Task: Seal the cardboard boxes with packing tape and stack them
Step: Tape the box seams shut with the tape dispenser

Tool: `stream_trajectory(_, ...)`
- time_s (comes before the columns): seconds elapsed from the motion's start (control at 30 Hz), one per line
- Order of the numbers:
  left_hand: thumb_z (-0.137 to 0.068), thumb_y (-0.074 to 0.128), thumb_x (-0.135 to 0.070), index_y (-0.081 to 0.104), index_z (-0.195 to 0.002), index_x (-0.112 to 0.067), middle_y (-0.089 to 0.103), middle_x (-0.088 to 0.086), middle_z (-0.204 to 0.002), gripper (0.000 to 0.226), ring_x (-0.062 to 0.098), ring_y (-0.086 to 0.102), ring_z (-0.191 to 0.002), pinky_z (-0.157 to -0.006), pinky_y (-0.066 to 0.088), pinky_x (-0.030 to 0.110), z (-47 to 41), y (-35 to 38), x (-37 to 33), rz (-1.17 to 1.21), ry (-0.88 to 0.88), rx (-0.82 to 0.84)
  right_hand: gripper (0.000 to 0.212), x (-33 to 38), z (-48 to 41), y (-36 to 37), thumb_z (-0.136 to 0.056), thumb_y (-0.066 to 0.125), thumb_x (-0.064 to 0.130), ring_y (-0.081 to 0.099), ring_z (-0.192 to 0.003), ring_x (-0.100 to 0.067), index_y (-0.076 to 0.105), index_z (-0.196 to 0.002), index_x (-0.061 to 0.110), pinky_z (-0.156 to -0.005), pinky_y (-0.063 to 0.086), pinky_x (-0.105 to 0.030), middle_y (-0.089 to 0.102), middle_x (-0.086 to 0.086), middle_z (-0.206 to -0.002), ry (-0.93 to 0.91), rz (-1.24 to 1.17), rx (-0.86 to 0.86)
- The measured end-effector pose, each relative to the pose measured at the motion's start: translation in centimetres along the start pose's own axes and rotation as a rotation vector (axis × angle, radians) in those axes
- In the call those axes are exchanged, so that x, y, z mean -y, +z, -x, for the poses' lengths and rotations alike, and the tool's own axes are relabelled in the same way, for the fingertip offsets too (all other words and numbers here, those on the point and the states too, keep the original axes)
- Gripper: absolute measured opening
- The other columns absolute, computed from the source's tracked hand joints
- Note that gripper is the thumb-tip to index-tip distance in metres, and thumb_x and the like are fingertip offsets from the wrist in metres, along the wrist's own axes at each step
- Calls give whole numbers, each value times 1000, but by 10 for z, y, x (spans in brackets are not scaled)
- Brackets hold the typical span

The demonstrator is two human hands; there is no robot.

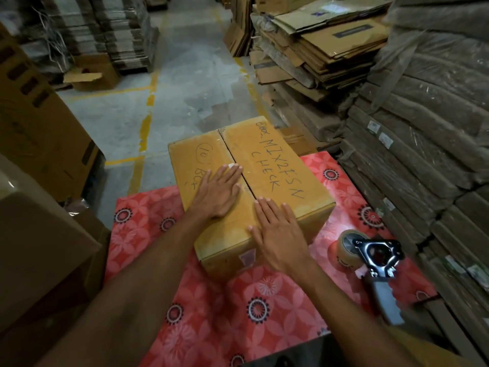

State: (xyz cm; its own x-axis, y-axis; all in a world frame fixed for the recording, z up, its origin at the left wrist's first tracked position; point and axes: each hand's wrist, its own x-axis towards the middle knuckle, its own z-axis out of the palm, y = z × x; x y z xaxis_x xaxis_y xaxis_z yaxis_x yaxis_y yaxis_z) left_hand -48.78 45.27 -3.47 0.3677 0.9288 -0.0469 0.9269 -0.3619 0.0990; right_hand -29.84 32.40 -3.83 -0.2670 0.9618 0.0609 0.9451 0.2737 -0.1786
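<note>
A closed brown cardboard box [275, 165] with handwritten black marker text lies on a table covered in a red flowered cloth [211, 308]. My left hand [218, 190] lies flat on the left top flap, fingers straight, beside the centre seam. My right hand [277, 231] presses flat on the near part of the right flap. A tape dispenser [370, 258] with a roll of brown packing tape and a grey handle lies on the cloth to the right of the box, apart from both hands.
Tall stacks of flattened cartons [325, 49] and wrapped bundles [428, 144] rise on the right. Large brown boxes [39, 133] stand on the left. An open small box [91, 74] sits on the concrete floor with yellow lines [145, 128] beyond the table.
</note>
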Motion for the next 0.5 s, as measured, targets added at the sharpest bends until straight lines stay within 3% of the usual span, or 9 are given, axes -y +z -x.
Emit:
stream_trajectory(0.07, -107, 7, -50, -4, -161, -36, -4, -12, -169, 57, 17, -3, -156, -124, -4, 52, -1, 0, -1, -14, -35, 13, 62, -3, 27, 10, -107, 14, 53, 5, -156, -14, 16, -161, 23, -126, 3, -46, 13, 5, -169, 34, -34, -73)
stream_trajectory(0.17, -105, 6, -55, -4, -160, -39, -5, -8, -169, 59, 23, -4, -156, -123, -5, 54, -1, -1, -4, -26, -91, 13, 60, 7, 47, 29, -107, 14, 55, -8, -156, -15, 10, -161, 30, -127, 4, -47, 1, 5, -170, 159, -150, -136)
stream_trajectory(0.33, -103, 10, -60, -1, -161, -34, -1, -6, -170, 65, 25, 2, -156, -124, 2, 57, 14, -8, -7, -48, -127, 31, 77, 55, 42, 40, -103, 17, 64, -23, -153, -20, 2, -162, 17, -126, 0, -40, -19, -6, -168, 416, -464, -245)
stream_trajectory(0.43, -98, 14, -69, 9, -161, -32, 7, -7, -170, 73, 26, 14, -155, -121, 14, 58, 35, -14, -4, -71, -162, 10, 76, 50, 38, 40, -103, 24, 62, -18, -155, -19, 7, -162, 17, -126, 1, -41, -14, -6, -169, 413, -471, -267)
stream_trajectory(0.5, -96, 19, -71, 19, -159, -31, 18, -5, -167, 75, 28, 26, -149, -115, 25, 60, 50, -20, -4, -87, -199, 2, 66, 28, 41, 40, -103, 26, 56, -13, -155, -14, 15, -161, 25, -127, 1, -44, -5, 3, -170, 328, -472, -272)
